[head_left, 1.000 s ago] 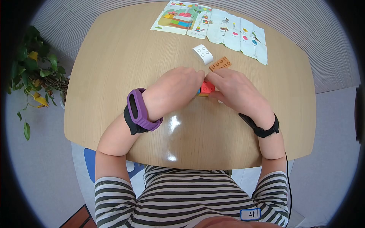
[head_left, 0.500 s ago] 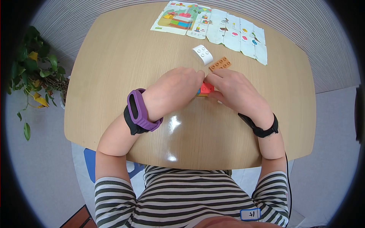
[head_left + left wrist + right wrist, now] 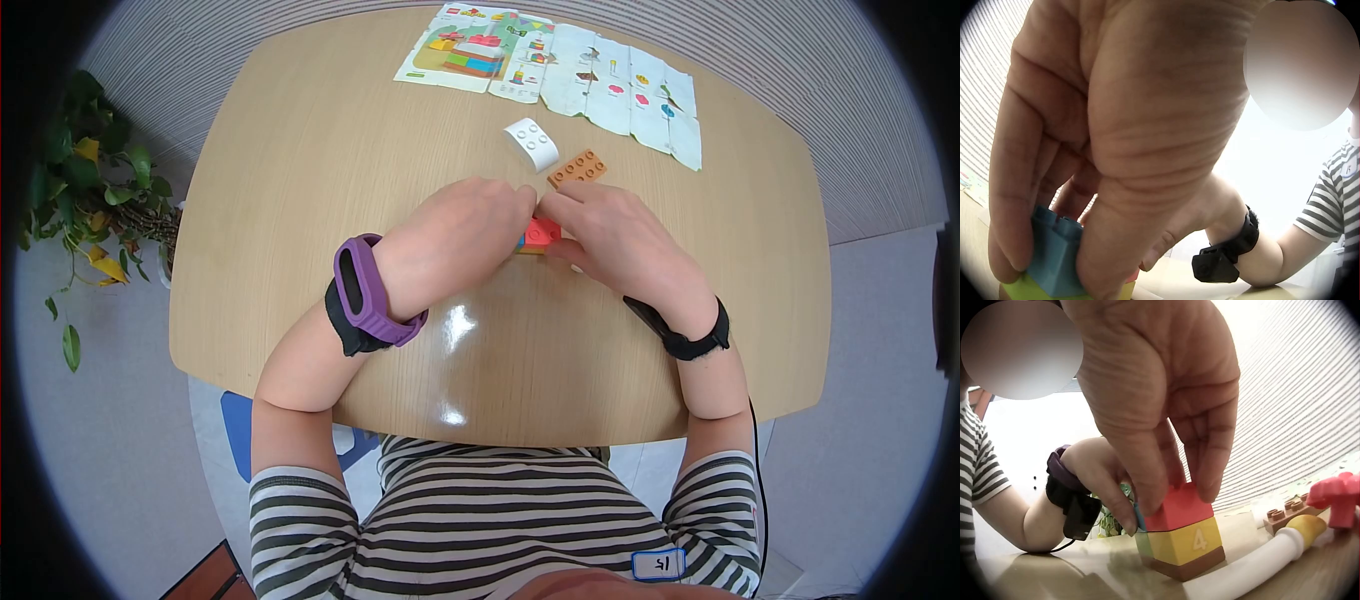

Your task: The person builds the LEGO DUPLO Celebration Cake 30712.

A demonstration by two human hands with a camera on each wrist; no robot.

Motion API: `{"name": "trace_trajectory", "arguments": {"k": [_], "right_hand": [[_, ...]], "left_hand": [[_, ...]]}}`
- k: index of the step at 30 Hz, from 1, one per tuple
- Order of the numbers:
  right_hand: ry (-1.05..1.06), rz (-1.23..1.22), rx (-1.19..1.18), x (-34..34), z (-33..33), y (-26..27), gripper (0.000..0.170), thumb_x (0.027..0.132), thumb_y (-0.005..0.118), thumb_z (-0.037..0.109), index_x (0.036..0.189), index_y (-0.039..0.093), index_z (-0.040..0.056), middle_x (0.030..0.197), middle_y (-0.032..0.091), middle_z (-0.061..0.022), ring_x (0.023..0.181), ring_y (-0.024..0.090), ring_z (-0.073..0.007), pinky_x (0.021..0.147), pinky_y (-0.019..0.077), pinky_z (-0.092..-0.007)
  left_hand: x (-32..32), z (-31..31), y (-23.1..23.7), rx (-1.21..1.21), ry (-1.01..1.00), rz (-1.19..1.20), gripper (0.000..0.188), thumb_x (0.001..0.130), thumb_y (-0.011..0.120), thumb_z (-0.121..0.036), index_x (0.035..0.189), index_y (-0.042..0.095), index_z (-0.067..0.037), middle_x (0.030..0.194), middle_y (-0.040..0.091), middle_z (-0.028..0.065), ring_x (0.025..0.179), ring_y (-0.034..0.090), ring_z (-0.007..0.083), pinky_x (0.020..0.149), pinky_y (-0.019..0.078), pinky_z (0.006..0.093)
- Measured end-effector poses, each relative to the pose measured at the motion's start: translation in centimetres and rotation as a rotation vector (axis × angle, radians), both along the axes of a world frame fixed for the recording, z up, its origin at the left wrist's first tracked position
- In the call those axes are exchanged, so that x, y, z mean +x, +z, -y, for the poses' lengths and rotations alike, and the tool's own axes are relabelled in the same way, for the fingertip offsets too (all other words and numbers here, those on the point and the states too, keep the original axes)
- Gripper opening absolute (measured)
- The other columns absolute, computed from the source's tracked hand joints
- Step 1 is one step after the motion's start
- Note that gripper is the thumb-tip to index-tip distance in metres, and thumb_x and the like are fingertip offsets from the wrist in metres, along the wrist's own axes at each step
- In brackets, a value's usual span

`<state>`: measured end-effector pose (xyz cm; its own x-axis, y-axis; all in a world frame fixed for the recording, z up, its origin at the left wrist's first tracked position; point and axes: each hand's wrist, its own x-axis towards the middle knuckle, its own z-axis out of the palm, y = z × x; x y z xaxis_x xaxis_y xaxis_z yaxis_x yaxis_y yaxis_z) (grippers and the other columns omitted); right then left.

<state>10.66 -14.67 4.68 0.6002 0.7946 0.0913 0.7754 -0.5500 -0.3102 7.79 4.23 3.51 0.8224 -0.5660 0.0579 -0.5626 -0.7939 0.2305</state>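
Both hands meet over a small stack of toy bricks in the middle of the table. My left hand (image 3: 455,235) pinches a blue brick (image 3: 1054,262) between thumb and fingers; it sits on a light green brick (image 3: 1025,290). Beside it, my right hand (image 3: 625,240) pinches a red brick (image 3: 1182,509) by its sides. Under the red brick is a yellow brick (image 3: 1172,545) marked 4, and beneath that a brown base brick (image 3: 1194,567). From the head view the hands hide most of the stack.
Beyond the hands lie a white curved brick (image 3: 533,145) and a brown studded brick (image 3: 578,167). A white candle-like piece with a yellow tip (image 3: 1254,565) lies right of the stack, near a pink piece (image 3: 1341,497). An instruction sheet (image 3: 590,75) spreads along the far edge.
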Motion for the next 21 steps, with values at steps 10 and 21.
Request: {"name": "trace_trajectory", "arguments": {"k": [10, 21], "right_hand": [[-0.026, 0.030, -0.053, -0.33, -0.31, -0.05, 0.021, 0.077, 0.066, 0.011, 0.093, 0.055, 0.0027, 0.081, 0.057, -0.0120, 0.075, 0.060, -0.0300, 0.063, 0.0484, -0.0399], [-0.037, 0.065, -0.050, -0.54, -0.39, -0.16, 0.015, 0.082, 0.059, 0.011, 0.095, 0.056, 0.0041, 0.079, 0.057, -0.0117, 0.073, 0.061, -0.0300, 0.062, 0.0488, -0.0396]], "left_hand": [[-0.13, 0.05, -0.05, 0.008, -0.005, 0.023, 0.025, 0.076, 0.067, -0.012, 0.092, 0.053, 0.001, 0.079, 0.062, 0.0161, 0.077, 0.061, 0.0321, 0.070, 0.0493, 0.0393], [-0.14, 0.05, -0.19, 0.006, -0.002, 0.015, 0.024, 0.077, 0.067, -0.013, 0.092, 0.055, 0.001, 0.079, 0.062, 0.0164, 0.077, 0.062, 0.0320, 0.070, 0.0493, 0.0394]]}}
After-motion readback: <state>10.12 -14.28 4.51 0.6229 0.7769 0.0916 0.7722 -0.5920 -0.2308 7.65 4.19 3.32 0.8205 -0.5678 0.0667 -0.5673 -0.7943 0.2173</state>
